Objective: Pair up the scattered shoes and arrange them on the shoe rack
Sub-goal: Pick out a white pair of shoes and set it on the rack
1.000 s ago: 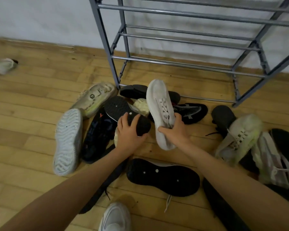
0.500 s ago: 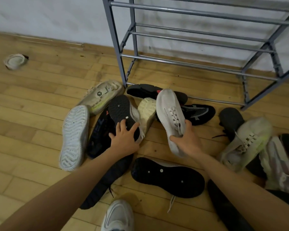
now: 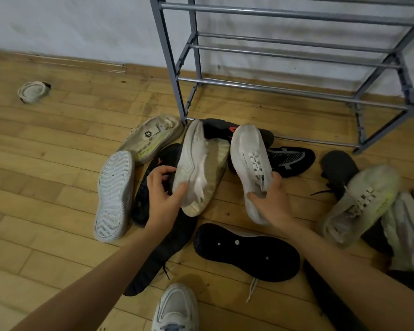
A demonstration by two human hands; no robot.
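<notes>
Head view: both hands clamped on white sneakers in the pile, just near of the shoe rack (image 3: 296, 41)!

Left hand (image 3: 164, 194) reaches in at a slant, thumb pressed on the side-lying white sneaker (image 3: 194, 163), fingers curled round its left edge, a firm grip at the heel end. Right hand (image 3: 270, 201) grips the laced white sneaker (image 3: 251, 161) by the heel, toe pointing far toward the rack and over the black shoes (image 3: 289, 158). Both sneakers sit side by side among the scatter on the wooden floor (image 3: 46, 163), by the rack's left foot. Since half a second ago, the left palm lay on an upturned black sole; now a white side shows there instead. The right hand's hold has not changed.
</notes>
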